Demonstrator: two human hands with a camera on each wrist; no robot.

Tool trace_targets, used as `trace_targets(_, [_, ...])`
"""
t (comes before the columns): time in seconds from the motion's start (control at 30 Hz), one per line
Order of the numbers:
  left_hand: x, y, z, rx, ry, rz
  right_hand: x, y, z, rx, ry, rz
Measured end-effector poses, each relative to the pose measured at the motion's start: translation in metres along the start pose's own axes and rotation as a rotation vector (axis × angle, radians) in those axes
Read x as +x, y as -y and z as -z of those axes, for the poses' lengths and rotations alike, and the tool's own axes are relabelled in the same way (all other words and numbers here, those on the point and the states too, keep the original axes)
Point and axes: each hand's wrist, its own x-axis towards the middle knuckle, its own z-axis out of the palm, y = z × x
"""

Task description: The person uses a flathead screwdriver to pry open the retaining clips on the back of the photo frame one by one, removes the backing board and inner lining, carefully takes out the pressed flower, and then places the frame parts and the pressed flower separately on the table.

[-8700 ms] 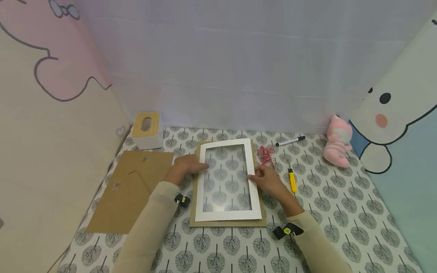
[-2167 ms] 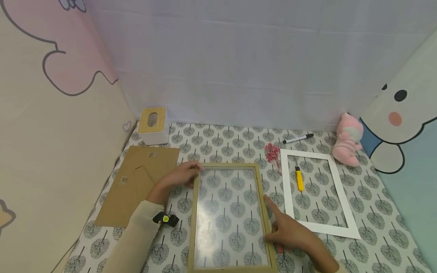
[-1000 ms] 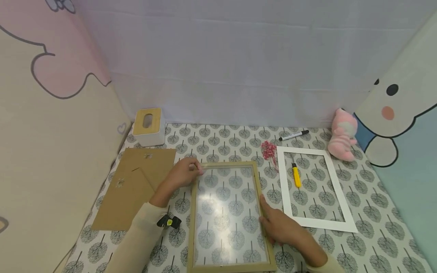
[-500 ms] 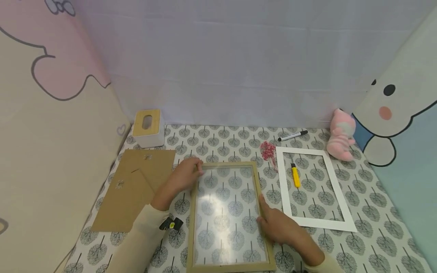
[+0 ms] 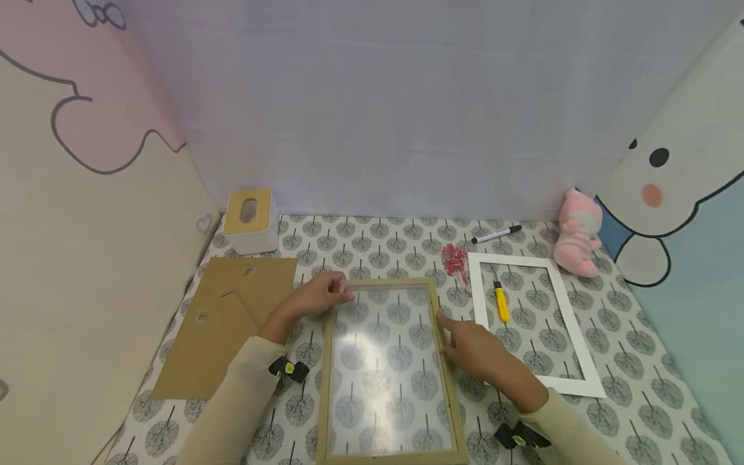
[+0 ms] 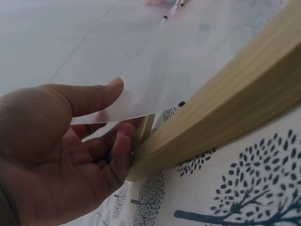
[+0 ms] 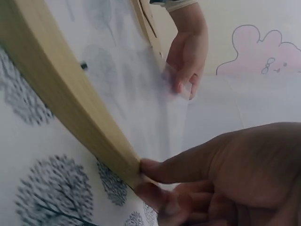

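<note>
A light wooden picture frame (image 5: 327,374) lies flat on the patterned cloth before me, with a clear sheet (image 5: 378,342) inside it. At the far left corner my left hand (image 5: 316,296) pinches the sheet. In the left wrist view the thumb lies above the clear sheet (image 6: 122,61) and the fingers beneath, its edge raised from the wooden frame (image 6: 221,99). My right hand (image 5: 479,349) is at the right rail. The right wrist view has its thumb and index finger pinching the frame (image 7: 80,103). The white mat (image 5: 479,290) lies to the right.
A yellow craft knife (image 5: 502,303) lies within the mat's opening. Behind it are red dried flowers (image 5: 454,259), a marker (image 5: 496,234) and a pink plush toy (image 5: 579,232). Left are a brown backing board (image 5: 223,323) and a tissue box (image 5: 251,223).
The white mat has gone from on top of the frame to its right, and the frame lies nearer me. Lately my right hand has slid farther up the right rail.
</note>
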Motion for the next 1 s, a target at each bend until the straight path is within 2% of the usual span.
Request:
trace_targets(0.13, [0.004, 0.003, 0.003, -0.074, 0.105, -0.013, 0.011, -0.001, 0.007, 0.001, 0.086, 0.009])
trace_targets(0.23, [0.004, 0.004, 0.005, -0.159, 0.17, 0.0, 0.017, 0.001, 0.013, -0.036, 0.118, 0.022])
trace_targets(0.33, [0.003, 0.008, 0.008, -0.246, 0.201, 0.02, 0.019, 0.006, 0.017, -0.059, 0.137, 0.044])
trace_targets(0.53, [0.006, 0.016, 0.009, -0.361, 0.23, 0.0, 0.021, 0.009, 0.02, -0.061, 0.141, 0.037])
trace_targets(0.67, [0.005, 0.016, 0.01, -0.394, 0.244, -0.02, 0.022, 0.004, 0.021, -0.038, 0.139, 0.049])
trace_targets(0.77, [0.004, 0.015, 0.011, -0.393, 0.235, -0.012, 0.025, -0.002, 0.021, -0.012, 0.134, 0.06])
trace_targets(1.0, [0.001, 0.015, 0.013, -0.454, 0.184, 0.092, 0.033, -0.025, 0.023, 0.247, 0.152, 0.136])
